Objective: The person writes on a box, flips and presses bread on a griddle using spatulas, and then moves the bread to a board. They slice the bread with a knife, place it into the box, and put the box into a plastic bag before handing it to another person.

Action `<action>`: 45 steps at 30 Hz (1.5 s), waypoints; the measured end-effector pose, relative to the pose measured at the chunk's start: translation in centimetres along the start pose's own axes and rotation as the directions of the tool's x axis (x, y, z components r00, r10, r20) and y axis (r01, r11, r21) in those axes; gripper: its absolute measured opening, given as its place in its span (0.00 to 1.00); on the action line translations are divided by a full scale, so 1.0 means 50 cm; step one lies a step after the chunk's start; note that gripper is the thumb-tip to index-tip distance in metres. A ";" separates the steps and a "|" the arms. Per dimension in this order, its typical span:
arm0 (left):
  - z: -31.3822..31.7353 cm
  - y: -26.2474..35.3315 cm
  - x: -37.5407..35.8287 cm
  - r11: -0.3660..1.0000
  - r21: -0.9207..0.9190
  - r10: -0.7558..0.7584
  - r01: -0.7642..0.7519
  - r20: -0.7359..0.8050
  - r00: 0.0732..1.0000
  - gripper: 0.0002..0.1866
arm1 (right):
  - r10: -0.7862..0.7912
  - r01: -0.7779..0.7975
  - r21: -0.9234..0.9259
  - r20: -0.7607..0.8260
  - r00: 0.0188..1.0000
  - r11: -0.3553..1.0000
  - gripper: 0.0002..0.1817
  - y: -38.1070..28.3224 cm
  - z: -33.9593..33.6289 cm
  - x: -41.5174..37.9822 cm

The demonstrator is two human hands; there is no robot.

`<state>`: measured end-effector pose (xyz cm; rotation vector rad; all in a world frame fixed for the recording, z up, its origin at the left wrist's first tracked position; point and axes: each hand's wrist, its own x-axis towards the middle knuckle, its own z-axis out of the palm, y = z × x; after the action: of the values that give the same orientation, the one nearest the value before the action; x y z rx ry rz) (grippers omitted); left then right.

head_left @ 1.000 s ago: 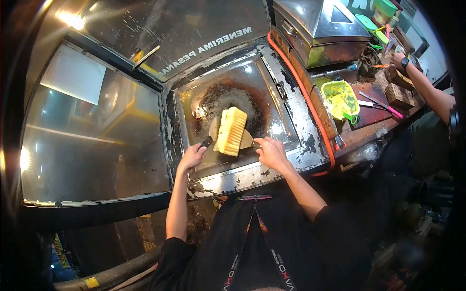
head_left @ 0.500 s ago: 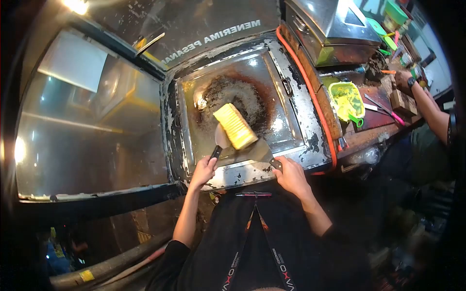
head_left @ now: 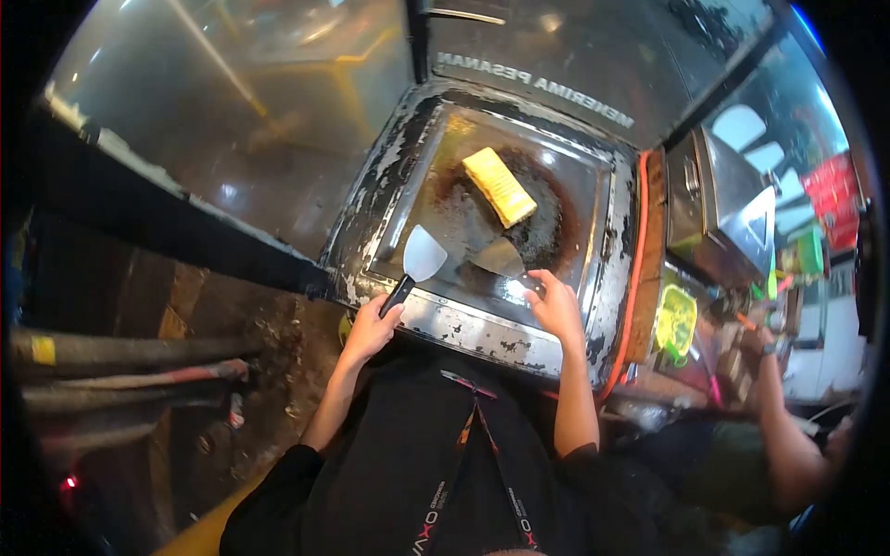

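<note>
Farther from the person and clear of both blades now, the golden, rectangular bread block (head_left: 499,188) lies on the dark-stained steel griddle (head_left: 445,218). The left hand (head_left: 371,329) has its fingers wrapped around the black-handled silver spatula (head_left: 425,254); the right hand's (head_left: 556,308) fingers hold the dull-bladed metal spatula (head_left: 501,258), its handle partly hidden, presumably keeping skin off heat.

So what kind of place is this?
Probably a street-food stall: there's a big flat griddle with what looks like bread on it, and backwards lettering on the glass, perhaps for customers outside.
</note>
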<state>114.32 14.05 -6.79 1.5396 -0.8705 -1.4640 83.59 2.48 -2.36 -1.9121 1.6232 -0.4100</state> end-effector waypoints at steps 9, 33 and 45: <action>-0.057 -0.016 -0.135 0.967 -0.255 -0.057 0.016 -0.152 0.987 0.08 | -0.300 0.251 -0.350 -0.091 0.950 0.902 0.16 -0.202 0.159 0.412; -0.168 0.002 -0.212 0.992 -0.107 0.043 -0.061 -0.163 0.986 0.10 | -0.417 0.607 -0.668 0.449 0.790 0.430 0.13 -0.240 0.119 0.369; -0.155 -0.028 -0.178 0.985 -0.156 0.059 -0.078 -0.124 0.991 0.09 | 0.136 -0.064 -0.597 0.076 0.988 0.800 0.12 -0.118 0.044 -0.064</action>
<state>121.23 23.41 -4.35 1.4466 -0.7105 -1.3448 88.85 6.57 0.00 -2.2165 1.9128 0.2999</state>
